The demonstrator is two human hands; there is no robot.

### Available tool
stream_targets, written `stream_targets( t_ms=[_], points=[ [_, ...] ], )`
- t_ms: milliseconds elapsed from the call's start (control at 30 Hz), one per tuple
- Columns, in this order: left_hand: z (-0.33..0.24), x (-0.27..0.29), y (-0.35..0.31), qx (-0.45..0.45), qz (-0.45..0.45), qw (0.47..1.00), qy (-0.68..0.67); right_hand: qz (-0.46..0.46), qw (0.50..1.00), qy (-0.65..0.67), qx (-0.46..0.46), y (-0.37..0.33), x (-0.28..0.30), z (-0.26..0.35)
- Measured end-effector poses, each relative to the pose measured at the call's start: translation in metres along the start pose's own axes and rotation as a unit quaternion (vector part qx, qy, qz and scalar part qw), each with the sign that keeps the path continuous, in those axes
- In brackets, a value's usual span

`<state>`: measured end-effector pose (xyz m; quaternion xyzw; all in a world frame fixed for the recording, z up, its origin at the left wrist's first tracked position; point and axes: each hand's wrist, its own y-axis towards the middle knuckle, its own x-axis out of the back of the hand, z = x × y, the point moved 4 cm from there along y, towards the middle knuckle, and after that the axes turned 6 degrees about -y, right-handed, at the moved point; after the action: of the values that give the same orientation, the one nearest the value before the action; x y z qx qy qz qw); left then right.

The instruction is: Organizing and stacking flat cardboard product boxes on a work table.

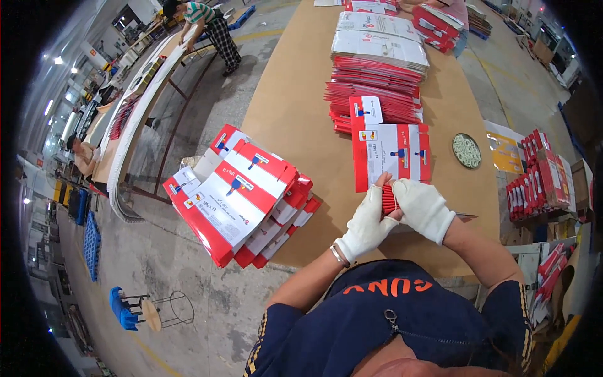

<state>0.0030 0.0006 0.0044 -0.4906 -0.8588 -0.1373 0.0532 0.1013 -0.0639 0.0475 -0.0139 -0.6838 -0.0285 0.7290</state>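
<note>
At the table's near edge, my left hand (364, 227) and my right hand (427, 208), both in white gloves with some fingertips bare, are closed around a small bundle of thin red ribbed pieces (389, 200). What exactly these pieces are I cannot make out. Just beyond my hands lies a flat, unfolded red and white carton (384, 151). A tall stack of flat cartons (377, 88) rises behind it. Beside my right wrist, a thin dark pointed object (465, 217) shows only in part.
A fanned pile of flat red and white cartons (242, 195) overhangs the left edge of the brown table (286, 103). A round dish of small pale green pieces (467, 151) sits at right. More cartons (539, 179) stand beyond. A co-worker (204, 31) stands at the far left table.
</note>
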Motion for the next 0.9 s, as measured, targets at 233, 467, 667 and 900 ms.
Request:
stream_targets(
  t_ms=[233,467,667,900],
  points=[
    [-0.024,0.003,0.003,-0.062,-0.063,0.996,-0.01,-0.01,1.0,0.005,0.009,-0.001,0.006,-0.004],
    [0.007,0.046,0.017,-0.173,-0.065,0.981,0.063,-0.001,1.0,0.018,0.018,-0.004,0.005,0.002],
    [0.029,0.033,0.015,0.03,0.163,0.931,0.326,-0.001,0.998,0.043,0.056,-0.004,-0.001,-0.004],
    [0.083,0.001,0.017,-0.077,0.091,0.991,0.064,-0.053,0.994,0.064,0.067,0.0,0.005,-0.017]
  ],
)
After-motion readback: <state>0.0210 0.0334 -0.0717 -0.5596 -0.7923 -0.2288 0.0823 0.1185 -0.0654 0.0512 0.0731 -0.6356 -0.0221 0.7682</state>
